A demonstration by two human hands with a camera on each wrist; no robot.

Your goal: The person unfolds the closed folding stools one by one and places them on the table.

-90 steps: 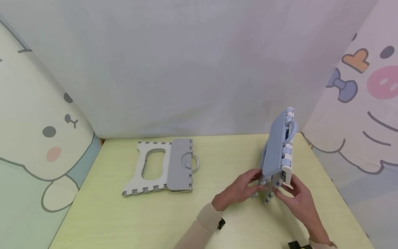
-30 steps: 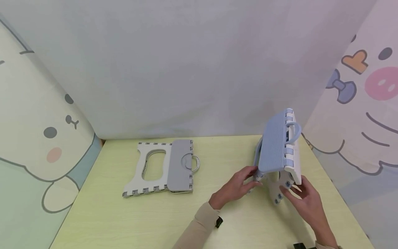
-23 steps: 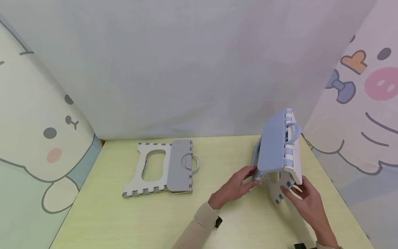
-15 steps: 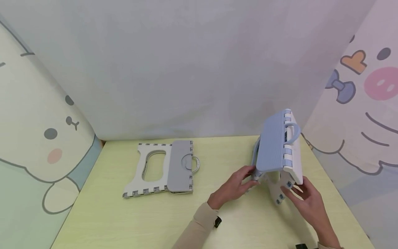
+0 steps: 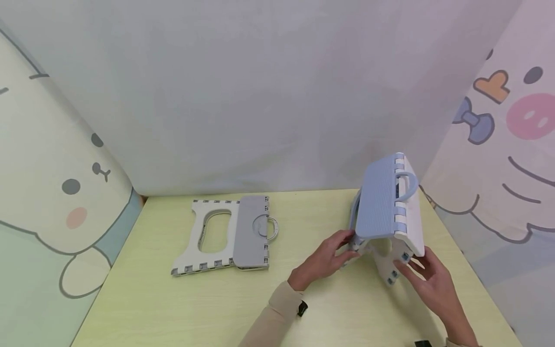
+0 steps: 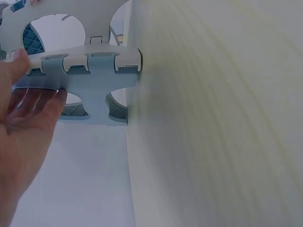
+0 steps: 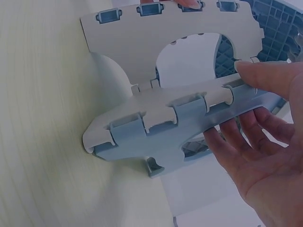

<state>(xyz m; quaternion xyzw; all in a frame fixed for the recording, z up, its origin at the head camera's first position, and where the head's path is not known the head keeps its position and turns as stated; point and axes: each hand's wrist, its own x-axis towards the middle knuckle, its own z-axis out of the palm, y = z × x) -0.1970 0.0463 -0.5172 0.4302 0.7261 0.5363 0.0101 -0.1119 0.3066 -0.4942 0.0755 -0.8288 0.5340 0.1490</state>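
Note:
A blue and white folding step stool stands partly unfolded at the right of the table, its top creased into a peak and its legs spread. My left hand grips the hinged edge of the stool's left leg, thumb on the inner side and fingers on the outer. On the right leg, my right hand pinches the hinged edge in the same way. Both wrist views show the leg panels with white and blue hinge knuckles. The stool's far side is hidden in the head view.
A grey and white folding stool lies folded flat on the left half of the pale yellow table. A plain light curtain hangs behind, and panels with cartoon animals stand at both sides.
The blue stool's legs have spread apart and its top has opened from a narrow fold to a wider peak. My left hand moved left and my right hand moved right. The grey stool stayed put.

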